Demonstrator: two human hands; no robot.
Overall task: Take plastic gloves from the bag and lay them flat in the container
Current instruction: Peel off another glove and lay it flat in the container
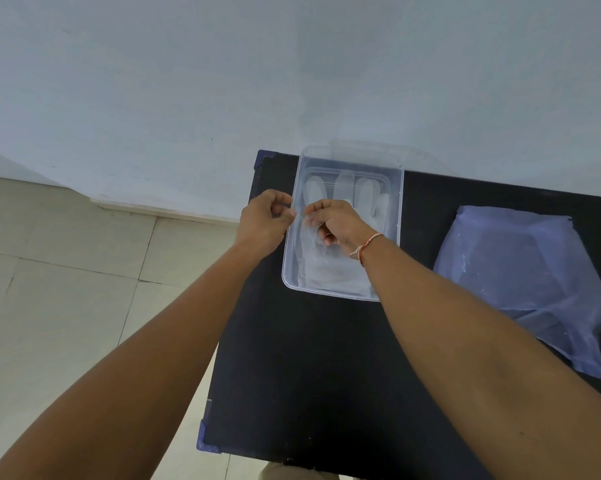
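step in hand, as i judge it: spreading a plastic glove (pixel 321 261) flat in the clear container (pixel 400 202), which sits at the far left corner of the black worktop (pixel 292 358). my left hand (pixel 266 220) is at the container's left rim, thumb and forefinger pinched together on what looks like a thin film edge; the film is too transparent to be sure the grip has it. my right hand (pixel 337 223) is over the container's left half, fingers curled down, its grip also closed in a pinch on the same film, as far as i can tell. both forearms reach out long and nearly straight from the near edge, converging at the container; thread bracelet (pixel 368 242) on the right wrist. glove fingers show pale toward the container's far end, cuff toward the near end, lying inside. the bluish bag (pixel 524 282) lies flat toward the right edge, well apart from the container. to do this well, i think: draw the two pinches apart gently to take out wrinkles, keep the film low, release both sides together so static does not lift it. risk: the film clinging to my fingers on release.
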